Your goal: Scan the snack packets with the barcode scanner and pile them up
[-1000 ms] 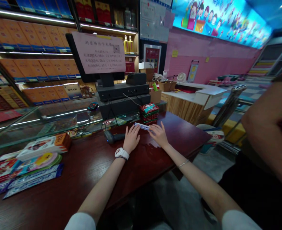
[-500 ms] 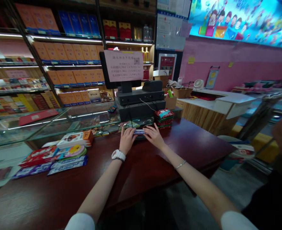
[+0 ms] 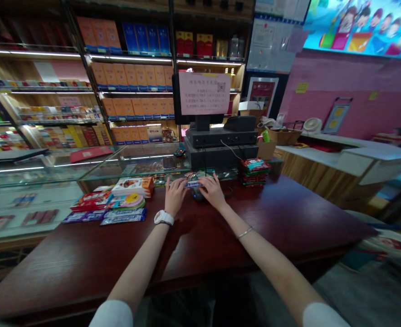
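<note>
A small blue-and-white packet (image 3: 193, 184) lies across the gap between my hands, above the dark red wooden counter (image 3: 187, 245). My right hand (image 3: 213, 191) grips its right end, while the fingertips of my left hand (image 3: 175, 196) press on its left end. Just below the packet, a dark handheld barcode scanner (image 3: 198, 195) lies on the counter, partly hidden by my fingers. A white wristwatch (image 3: 164, 218) circles my left wrist, and a thin bracelet (image 3: 244, 233) circles my right.
Stacked red packets (image 3: 254, 172) stand right of my hands, with snack boxes and bars (image 3: 119, 204) to the left. Behind them are a glass display case (image 3: 135, 165) and a black till stand (image 3: 221, 145) with a pink sign. Shelves of boxes fill the back wall.
The view has swung left and widened. My hands and the packet have moved from beside the scanner to just above it.
</note>
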`<state>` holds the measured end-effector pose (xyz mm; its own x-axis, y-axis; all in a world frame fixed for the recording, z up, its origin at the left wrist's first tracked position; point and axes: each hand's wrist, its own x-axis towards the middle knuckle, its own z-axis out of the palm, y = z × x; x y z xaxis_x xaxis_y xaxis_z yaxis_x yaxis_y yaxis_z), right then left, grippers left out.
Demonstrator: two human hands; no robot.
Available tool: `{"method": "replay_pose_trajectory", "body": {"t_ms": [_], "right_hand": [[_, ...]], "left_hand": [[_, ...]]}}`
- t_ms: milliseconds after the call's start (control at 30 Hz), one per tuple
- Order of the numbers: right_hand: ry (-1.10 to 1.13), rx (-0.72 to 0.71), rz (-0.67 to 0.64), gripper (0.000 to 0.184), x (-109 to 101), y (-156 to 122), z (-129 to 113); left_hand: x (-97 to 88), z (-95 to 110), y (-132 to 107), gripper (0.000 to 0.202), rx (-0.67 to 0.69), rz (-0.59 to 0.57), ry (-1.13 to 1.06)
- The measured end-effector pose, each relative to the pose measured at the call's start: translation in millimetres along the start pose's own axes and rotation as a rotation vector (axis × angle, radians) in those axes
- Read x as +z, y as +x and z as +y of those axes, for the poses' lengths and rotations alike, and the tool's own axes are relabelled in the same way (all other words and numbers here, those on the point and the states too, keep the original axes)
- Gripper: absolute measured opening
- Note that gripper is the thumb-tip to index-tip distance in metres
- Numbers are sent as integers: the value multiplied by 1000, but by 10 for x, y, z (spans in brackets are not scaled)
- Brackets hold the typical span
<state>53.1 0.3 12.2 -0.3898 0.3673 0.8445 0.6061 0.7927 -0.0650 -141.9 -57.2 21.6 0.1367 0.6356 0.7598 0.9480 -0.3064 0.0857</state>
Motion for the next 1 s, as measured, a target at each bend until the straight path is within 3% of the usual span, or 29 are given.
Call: {"method": "replay_pose_trajectory", "body": {"t_ms": [300, 533, 700, 1000], "right_hand": [[44, 89, 60, 24, 443, -6, -253], [62, 103, 18, 26, 385, -85, -188], [74, 107, 30, 26, 356, -97, -201], [55, 95, 2, 21, 369, -132, -259]], "left_hand": [[-66, -292, -200, 30, -99, 33, 52], [-66, -275, -208, 32, -85, -37, 48], [-50, -267, -229, 32, -61, -20, 49], [-33, -271, -255, 15, -1, -36, 54]]}}
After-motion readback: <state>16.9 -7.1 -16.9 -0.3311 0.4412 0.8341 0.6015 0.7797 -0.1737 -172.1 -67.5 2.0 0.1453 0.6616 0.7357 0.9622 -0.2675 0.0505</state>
